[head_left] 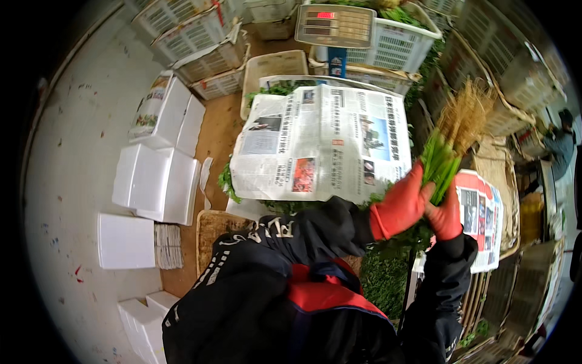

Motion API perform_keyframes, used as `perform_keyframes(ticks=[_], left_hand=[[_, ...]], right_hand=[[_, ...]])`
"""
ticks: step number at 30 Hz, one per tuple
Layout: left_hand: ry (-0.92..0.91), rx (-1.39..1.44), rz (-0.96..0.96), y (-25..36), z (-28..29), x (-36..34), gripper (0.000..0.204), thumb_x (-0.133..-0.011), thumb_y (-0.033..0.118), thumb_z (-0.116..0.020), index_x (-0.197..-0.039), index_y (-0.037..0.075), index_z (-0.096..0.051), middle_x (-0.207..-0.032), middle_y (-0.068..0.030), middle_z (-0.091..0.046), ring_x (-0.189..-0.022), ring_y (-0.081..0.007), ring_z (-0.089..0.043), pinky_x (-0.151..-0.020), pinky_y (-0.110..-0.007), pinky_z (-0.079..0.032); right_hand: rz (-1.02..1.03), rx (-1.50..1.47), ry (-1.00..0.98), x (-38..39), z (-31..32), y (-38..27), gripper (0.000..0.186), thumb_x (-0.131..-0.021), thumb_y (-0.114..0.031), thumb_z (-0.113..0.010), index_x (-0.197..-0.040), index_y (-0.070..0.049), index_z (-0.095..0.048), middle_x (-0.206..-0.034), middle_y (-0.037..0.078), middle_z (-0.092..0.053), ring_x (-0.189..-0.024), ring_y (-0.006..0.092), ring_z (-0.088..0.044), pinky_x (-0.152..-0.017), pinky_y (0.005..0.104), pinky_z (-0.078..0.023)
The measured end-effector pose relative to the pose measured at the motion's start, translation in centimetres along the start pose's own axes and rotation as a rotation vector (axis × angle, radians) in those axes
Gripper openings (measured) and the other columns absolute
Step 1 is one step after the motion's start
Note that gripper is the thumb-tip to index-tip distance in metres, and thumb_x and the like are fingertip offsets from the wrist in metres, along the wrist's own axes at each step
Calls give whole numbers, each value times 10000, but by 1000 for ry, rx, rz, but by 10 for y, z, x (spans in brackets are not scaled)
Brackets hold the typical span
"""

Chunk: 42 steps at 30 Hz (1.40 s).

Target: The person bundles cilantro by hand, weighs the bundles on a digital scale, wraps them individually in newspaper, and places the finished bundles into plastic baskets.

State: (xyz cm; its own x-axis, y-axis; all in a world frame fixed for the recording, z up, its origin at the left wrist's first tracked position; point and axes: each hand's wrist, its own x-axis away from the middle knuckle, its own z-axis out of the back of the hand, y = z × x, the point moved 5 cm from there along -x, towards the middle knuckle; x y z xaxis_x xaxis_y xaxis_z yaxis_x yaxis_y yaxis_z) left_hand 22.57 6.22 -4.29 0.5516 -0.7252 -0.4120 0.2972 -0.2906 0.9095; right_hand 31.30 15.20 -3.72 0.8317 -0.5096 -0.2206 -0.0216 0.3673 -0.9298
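A bunch of leafy greens (441, 155), roots and all, is between my hands on the right. Its pale brown roots point up and away, its green stems pass through my fingers, and its leaves hang below. My left hand (402, 205), in a red glove, closes round the stems from the left. From the right, my right hand (447, 213), also red-gloved, grips the same stems lower down. Left of my hands, newspaper sheets (339, 145) lie spread over a load of greens, with leaves poking out at the edges. Another newspaper (485, 212) lies right of my right hand.
A scale (335, 25) with a lit display stands at the back before a white crate (403, 45). Stacked crates (200, 45) rise at back left, more (503, 60) at right. White foam boxes (154, 182) line the left wall. A person (559, 145) is at far right.
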Motion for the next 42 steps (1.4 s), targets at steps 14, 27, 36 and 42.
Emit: perform_keyframes(ticks=[14, 27, 36, 42], left_hand=[[343, -482, -163, -26, 123, 14, 448, -839, 291, -636, -1186, 28, -531, -1142, -165, -582, -1042, -363, -553, -886, -445, -446], [606, -209, 189, -114, 205, 60, 204, -851, 102, -603, -1042, 37, -570, -842, -68, -589, -732, -188, -548, -681, -335, -450], [255, -144, 454, -59, 296, 95, 292, -857, 160, -615, -1140, 95, -593, -967, -144, -650, -698, -268, -654, -594, -344, -503], [603, -727, 339, -144, 408, 20, 390, -851, 175, -574, -1199, 2, -540, -1092, -222, -607, -1037, -377, -559, -887, -404, -452]], right_hand=[[743, 854, -366, -142, -126, -104, 678, -583, -146, -772, -1200, -53, -506, -911, 116, -590, -888, 325, -554, -797, 413, -402], [1052, 970, -1006, -194, -297, -41, 481, -672, -153, -642, -1126, -52, -520, -827, 103, -579, -799, 306, -567, -769, 418, -420], [1218, 1049, -1169, -211, -392, 13, 359, -764, -100, -516, -1120, -55, -526, -891, 92, -586, -902, 290, -574, -870, 438, -425], [1324, 995, -982, -224, -418, 46, 523, -718, -112, -598, -1233, -112, -503, -1079, 82, -573, -1168, 299, -486, -1027, 538, -308]])
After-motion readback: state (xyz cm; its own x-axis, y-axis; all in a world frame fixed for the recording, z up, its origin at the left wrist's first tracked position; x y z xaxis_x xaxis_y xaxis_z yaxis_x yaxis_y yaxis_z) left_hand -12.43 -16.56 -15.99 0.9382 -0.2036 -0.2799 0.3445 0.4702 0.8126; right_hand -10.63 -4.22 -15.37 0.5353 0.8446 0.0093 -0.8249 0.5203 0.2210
